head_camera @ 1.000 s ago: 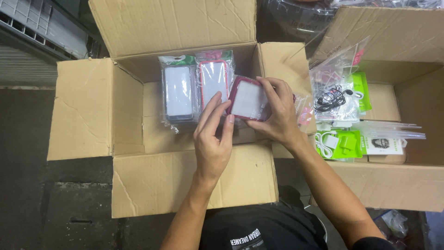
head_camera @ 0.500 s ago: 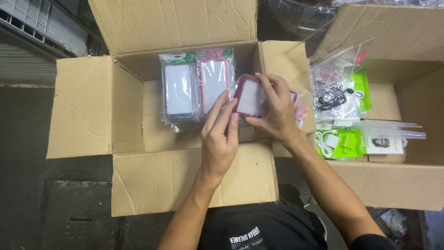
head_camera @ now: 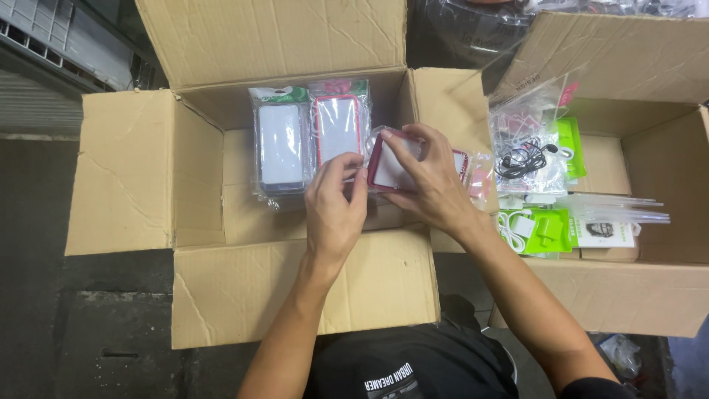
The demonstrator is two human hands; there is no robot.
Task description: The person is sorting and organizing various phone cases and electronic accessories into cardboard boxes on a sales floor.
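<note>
Both hands, left hand (head_camera: 336, 207) and right hand (head_camera: 428, 185), grasping a red-rimmed phone case (head_camera: 391, 166) (plastic-wrapped) over the open cardboard box (head_camera: 148, 170).

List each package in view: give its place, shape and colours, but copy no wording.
Red-rimmed phone case in clear wrap: held by both hands, rectangular.
Two bagged cases: upright in left box, one dark-edged, one red-edged.
Bag of black earphones: right box, clear plastic.
Green-and-white charger packs: right box, front.
</note>
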